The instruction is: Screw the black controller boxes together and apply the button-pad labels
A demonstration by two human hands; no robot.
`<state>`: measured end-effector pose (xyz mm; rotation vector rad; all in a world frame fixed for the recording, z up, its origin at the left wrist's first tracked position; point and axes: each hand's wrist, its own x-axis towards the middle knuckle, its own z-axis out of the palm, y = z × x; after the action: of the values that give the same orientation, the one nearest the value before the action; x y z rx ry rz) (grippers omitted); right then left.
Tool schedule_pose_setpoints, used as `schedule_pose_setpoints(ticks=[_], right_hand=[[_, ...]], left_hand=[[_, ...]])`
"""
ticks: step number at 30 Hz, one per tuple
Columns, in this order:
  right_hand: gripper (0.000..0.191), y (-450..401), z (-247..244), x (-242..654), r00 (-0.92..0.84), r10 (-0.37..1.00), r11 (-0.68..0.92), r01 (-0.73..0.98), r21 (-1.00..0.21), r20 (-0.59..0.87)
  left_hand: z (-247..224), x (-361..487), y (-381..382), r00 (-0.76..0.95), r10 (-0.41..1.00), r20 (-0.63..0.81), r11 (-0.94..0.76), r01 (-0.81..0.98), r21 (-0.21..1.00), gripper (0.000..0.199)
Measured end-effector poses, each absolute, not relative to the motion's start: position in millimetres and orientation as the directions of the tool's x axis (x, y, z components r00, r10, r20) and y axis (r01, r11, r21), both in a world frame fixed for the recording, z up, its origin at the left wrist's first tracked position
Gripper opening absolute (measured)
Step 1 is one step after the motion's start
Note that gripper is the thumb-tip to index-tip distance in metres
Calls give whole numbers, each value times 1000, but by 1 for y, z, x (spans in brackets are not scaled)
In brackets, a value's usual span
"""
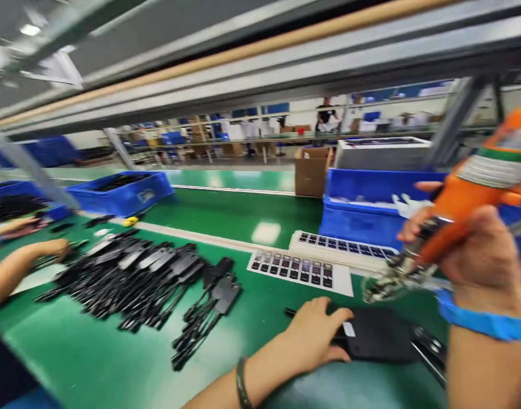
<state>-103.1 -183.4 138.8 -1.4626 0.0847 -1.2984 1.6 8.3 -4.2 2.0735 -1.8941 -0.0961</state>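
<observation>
My left hand (311,329), a dark bracelet on its wrist, is closed over a black cable adapter with a white label (349,329); a short black end sticks out past the knuckles. It rests against a flat black block (383,335) on the bench. Wrapped in my right hand (477,255), above a blue wristband, is an orange glue gun (477,182) with a green and white label. Its nozzle, coated in whitish clumps, points down and left above the block. A thin dark tool with a shiny edge (428,352) lies at the block's right end.
Black cable adapters (136,272) lie heaped at left, with a smaller bunch (213,307) closer. A sticker sheet (294,270) and a sheet stack (341,247) lie ahead. Blue bins (119,193) and a carton (311,170) stand behind. Another person's hand (51,250) works at far left.
</observation>
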Motion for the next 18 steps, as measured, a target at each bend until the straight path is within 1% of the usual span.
schedule_pose_setpoints(ticks=[2, 3, 6, 9, 12, 18], right_hand=[[77, -183, 139, -113, 451, -679, -300, 550, -779, 579], [77, -180, 140, -112, 467, -676, -278, 555, -784, 570], [58, -169, 143, -100, 438, -623, -297, 634, -714, 648], [46, -160, 142, -92, 338, -585, -353, 712, -607, 737], [45, -155, 142, -91, 307, -595, -419, 671, -612, 743], [44, -149, 142, -95, 316, -627, -410, 644, -646, 712]], left_hand=[[-6, 5, 12, 105, -982, 158, -50, -947, 319, 76], [-8, 4, 13, 94, -983, 155, -40, -946, 321, 78], [-13, -2, 15, 94, -981, 167, -41, -955, 293, 79], [-18, -9, 10, 116, -974, 196, -67, -968, 241, 70], [-17, -9, 4, 125, -970, 207, -79, -972, 220, 65], [-14, -6, 2, 130, -960, 246, -69, -968, 242, 64]])
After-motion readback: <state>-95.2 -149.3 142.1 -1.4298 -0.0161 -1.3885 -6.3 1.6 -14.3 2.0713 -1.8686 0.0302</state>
